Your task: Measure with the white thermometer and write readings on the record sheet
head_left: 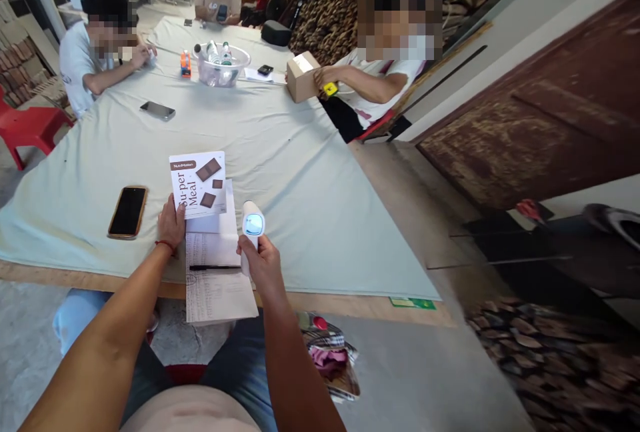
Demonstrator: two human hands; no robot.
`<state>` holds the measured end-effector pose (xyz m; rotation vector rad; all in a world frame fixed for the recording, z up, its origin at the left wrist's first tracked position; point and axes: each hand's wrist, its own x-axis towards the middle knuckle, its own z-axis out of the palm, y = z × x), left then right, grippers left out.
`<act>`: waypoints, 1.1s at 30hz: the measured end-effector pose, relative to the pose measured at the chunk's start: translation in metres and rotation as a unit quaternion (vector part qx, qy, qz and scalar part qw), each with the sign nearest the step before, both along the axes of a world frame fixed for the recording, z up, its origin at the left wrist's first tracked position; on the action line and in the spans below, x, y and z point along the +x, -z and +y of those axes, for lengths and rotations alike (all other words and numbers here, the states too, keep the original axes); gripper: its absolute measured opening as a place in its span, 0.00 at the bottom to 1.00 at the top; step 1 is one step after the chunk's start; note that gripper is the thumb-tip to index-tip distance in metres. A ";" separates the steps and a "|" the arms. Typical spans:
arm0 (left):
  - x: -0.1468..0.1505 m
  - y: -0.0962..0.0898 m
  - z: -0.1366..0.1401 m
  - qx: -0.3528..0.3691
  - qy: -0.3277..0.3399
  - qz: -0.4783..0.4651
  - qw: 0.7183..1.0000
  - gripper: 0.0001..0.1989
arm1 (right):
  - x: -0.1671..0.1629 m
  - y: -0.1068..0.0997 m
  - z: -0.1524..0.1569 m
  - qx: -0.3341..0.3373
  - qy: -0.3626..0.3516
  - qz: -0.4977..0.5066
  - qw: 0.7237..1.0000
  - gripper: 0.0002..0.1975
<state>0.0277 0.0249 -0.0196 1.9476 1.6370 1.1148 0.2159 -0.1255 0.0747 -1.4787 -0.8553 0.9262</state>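
notebook (215, 285) writing: too small to read | pen (215, 267): right end behind right hand (263, 262)

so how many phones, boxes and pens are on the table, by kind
phones: 3 (gold-cased one by the left hand, one mid-table, a dark one near the bowl)
boxes: 2 (white printed box, brown carton)
pens: 1, on the notebook
total: 6

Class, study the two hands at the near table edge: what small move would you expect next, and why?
Probably tilting the white handheld device toward the Super Meal box. The right hand holds it just right of the box, which the left hand steadies on the open notebook; its lit end faces the camera.
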 end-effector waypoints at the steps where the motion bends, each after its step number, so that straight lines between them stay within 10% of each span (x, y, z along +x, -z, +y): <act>1: 0.000 -0.001 0.001 0.003 0.002 0.001 1.000 0.27 | 0.006 -0.001 -0.006 -0.002 0.015 -0.007 1.000 0.20; 9: -0.001 -0.006 0.003 0.018 0.012 -0.003 1.000 0.29 | 0.061 0.021 -0.021 -0.062 0.079 -0.156 0.983 0.21; 16: 0.002 -0.008 -0.003 0.007 0.023 -0.014 1.000 0.27 | 0.097 0.065 -0.020 -0.292 0.058 -0.451 0.841 0.24; 21: 0.002 -0.006 -0.006 -0.009 0.031 -0.021 0.999 0.23 | 0.083 0.082 -0.026 -0.118 0.100 -0.508 0.847 0.20; 24: 0.001 -0.007 -0.008 -0.025 0.041 -0.007 0.999 0.28 | 0.055 0.088 -0.026 0.019 -0.043 -0.504 0.863 0.12; 33: 0.003 -0.008 -0.011 -0.070 0.088 0.090 0.990 0.47 | 0.031 0.090 -0.019 0.045 -0.196 -0.523 0.828 0.07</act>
